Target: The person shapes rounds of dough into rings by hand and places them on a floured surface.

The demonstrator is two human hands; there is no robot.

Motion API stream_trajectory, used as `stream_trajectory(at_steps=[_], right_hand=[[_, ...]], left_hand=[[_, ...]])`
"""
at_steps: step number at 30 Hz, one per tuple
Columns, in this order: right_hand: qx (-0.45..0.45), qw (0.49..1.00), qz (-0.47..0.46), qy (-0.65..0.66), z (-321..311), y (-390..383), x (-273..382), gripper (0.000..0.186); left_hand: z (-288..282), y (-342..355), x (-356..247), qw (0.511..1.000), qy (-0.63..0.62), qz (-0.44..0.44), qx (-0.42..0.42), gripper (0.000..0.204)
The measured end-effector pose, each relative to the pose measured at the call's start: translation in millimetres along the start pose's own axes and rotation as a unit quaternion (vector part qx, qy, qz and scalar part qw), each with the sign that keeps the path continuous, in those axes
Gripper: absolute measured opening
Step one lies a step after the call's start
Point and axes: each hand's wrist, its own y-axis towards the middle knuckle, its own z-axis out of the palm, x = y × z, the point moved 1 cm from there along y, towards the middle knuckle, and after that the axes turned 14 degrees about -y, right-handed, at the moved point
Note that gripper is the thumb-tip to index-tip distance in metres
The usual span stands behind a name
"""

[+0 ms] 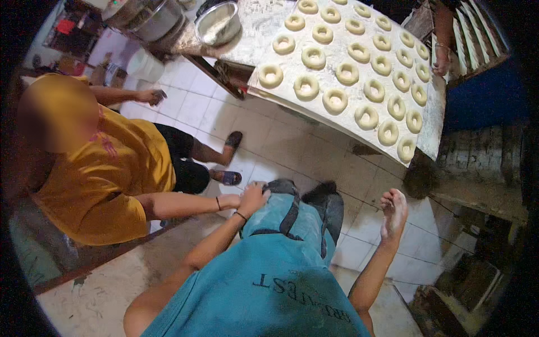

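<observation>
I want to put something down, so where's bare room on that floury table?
Widest is the floury tabletop between the metal bowl and the board of dough rings; a narrow strip shows along the board's right edge. The board is crowded, and pots stand left of the bowl.

Left hand (254, 197) low, right hand (394, 216) empty, whitened

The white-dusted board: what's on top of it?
Rows of pale dough rings lie on the board. The patches of board directly beneath the rings are covered and can't be seen.
</observation>
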Motion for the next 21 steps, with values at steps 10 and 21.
stream_trajectory(at_steps=[10,21], right_hand=[[0.155,0.986,-0.035,-0.050,-15.0,-55.5,-52.0,0.023],[-0.081,0.988,0.110,0.074,-182.9,-101.9,-162.6,0.022]], left_hand=[[41.2,-86.5,24.5,0.997,-0.056,0.050,0.022,0.037],[44.1,-145.7,-6.7,0.973,0.011,0.119,-0.198,0.031]])
